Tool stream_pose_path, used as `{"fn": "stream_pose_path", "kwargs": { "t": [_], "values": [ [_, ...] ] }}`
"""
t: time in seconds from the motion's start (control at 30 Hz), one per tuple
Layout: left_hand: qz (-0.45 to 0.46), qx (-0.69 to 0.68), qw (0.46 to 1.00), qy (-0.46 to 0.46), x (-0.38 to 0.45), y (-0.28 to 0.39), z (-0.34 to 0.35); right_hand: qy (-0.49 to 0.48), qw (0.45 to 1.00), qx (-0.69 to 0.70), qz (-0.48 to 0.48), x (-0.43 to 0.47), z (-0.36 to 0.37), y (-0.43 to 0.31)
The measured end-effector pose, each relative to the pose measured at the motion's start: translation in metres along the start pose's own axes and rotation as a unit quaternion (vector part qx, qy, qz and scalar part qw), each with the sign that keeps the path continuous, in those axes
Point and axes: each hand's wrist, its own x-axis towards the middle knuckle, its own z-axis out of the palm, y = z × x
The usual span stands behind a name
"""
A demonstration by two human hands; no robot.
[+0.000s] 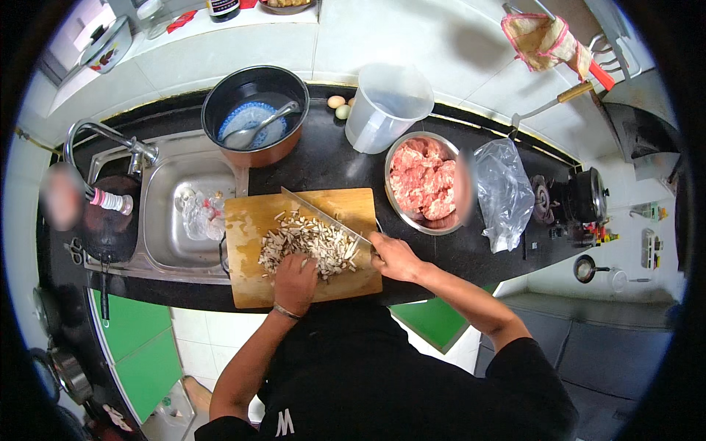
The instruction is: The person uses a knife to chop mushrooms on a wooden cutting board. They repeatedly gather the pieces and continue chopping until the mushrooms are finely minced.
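Observation:
A wooden cutting board lies on the black countertop, bearing a heap of chopped mushroom-like pieces. My right hand grips the handle of a broad kitchen knife, its blade reaching up and left over the far side of the heap. My left hand rests on the near left part of the heap, fingers curled; whether it holds any pieces is hidden. Right of the board stands a metal bowl of raw minced meat.
A steel sink with a plastic bag in it adjoins the board's left. Behind are a dark pot with a spoon, several eggs and a clear plastic pitcher. A plastic bag lies right of the bowl, near the stove.

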Motion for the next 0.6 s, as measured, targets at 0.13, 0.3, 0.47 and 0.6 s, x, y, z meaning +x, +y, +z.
{"fn": "stream_pose_path", "kwargs": {
  "t": [0.13, 0.3, 0.47, 0.6],
  "values": [
    [-0.16, 0.037, 0.983, 0.08, -0.02, -0.011, 0.005, 0.035, 0.999, -0.027, 0.004, -0.001, 0.001, 0.018],
    [-0.42, 0.055, 0.881, 0.213, -0.142, -0.054, -0.009, 0.036, 0.998, -0.05, 0.015, 0.005, 0.007, 0.032],
    [-0.444, 0.048, 0.881, 0.157, -0.146, -0.083, -0.004, 0.016, 0.996, -0.084, 0.016, 0.011, 0.012, 0.035],
    [-0.486, 0.049, 0.867, 0.098, -0.126, -0.078, -0.01, 0.03, 0.995, -0.097, -0.005, 0.001, 0.017, 0.042]
  ]
}}
